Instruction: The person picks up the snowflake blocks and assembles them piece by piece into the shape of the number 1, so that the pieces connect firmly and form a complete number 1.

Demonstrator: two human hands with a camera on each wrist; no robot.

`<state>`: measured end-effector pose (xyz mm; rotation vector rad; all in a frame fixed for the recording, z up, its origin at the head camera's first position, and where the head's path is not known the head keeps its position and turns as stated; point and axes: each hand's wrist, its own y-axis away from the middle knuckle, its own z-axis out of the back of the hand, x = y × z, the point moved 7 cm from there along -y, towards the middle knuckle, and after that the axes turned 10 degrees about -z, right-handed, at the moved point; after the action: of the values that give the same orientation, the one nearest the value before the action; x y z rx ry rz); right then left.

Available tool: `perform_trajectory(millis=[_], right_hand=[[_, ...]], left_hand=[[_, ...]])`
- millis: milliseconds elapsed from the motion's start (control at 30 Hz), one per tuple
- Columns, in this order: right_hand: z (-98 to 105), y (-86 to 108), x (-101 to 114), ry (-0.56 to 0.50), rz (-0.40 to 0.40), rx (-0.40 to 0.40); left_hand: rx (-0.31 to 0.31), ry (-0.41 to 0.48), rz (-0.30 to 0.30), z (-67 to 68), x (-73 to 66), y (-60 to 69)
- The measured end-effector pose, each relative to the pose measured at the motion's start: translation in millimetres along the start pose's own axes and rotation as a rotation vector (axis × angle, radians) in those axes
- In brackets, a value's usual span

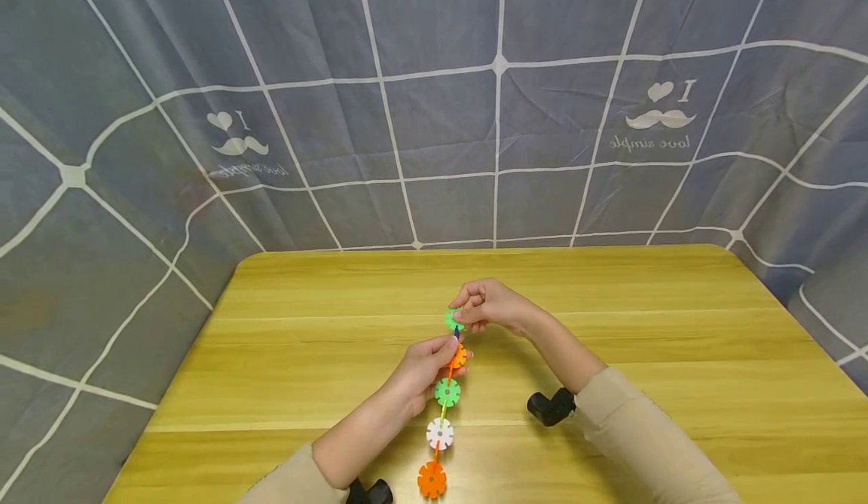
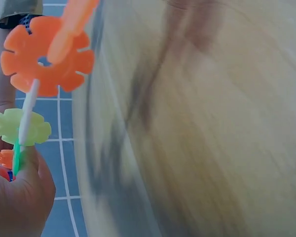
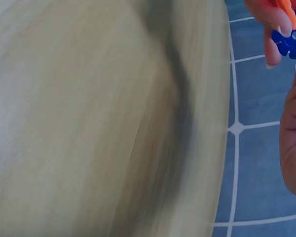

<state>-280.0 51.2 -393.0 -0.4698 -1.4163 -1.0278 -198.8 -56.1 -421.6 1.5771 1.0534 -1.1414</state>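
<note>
A chain of notched plastic flower discs runs away from the person above the wooden table, with an orange disc [image 1: 432, 480] nearest, then a white disc [image 1: 440, 434] and a green disc [image 1: 447, 392]. My left hand [image 1: 417, 372] pinches the chain near its far end, by another orange disc [image 1: 459, 356] and a blue disc [image 3: 285, 43]. At the far tip, my right hand [image 1: 500, 306] pinches a bright green disc [image 1: 453, 322] between thumb and fingers; this disc meets the blue one. In the left wrist view, an orange disc [image 2: 19, 54] hangs close to the camera.
The wooden table [image 1: 305, 368] spreads beneath both hands. A grey-blue curtain [image 1: 447, 127] with white lines stands behind and beside it. Black wrist devices [image 1: 551, 407] sit at both forearms, close above the tabletop.
</note>
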Motion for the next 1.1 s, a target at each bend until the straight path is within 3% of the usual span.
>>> perform_trajectory(millis=[400,667,1100], right_hand=[[-0.3,8.2,3.3,0.0,0.058,-0.088],[-1.4,9.1,-2.3,-0.04,0.059,-0.17],[-0.3,10.0,-2.9,-0.104,0.027,-0.161]], left_hand=[[-0.017,0.069,0.029,-3.5,-4.8,-1.4],[-0.027,0.065,0.011,-1.4,-5.7,-6.6],[-0.044,0.068,-0.033,2.1,-10.0,-9.7]])
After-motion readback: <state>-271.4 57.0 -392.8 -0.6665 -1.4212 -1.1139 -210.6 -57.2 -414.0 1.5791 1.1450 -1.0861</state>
